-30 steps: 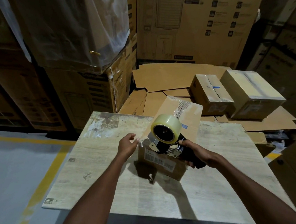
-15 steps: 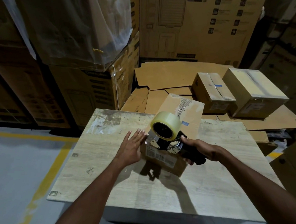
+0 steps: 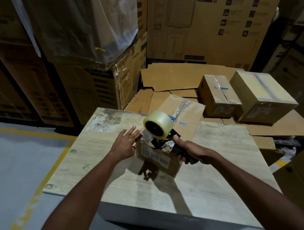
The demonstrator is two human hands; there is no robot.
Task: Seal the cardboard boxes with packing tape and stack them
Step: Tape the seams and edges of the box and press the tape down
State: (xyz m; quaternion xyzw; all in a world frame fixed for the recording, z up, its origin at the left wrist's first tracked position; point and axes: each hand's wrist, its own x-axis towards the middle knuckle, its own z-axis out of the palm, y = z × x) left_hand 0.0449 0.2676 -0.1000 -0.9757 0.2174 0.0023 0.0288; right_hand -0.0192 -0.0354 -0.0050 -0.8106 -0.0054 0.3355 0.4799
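A long cardboard box [image 3: 165, 110] lay on the table [image 3: 214, 181], its top seam taped. A tape dispenser [image 3: 161, 144] with a clear roll [image 3: 160, 119] sat at its near end. A small taped box [image 3: 218, 95] and a bigger box [image 3: 261, 96] stood behind.

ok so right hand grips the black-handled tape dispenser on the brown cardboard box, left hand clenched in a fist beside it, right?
Not quite. The head view shows the left hand open, fingers straight, at the left edge of the brown cardboard box. The right hand does grip the black-handled tape dispenser on it.
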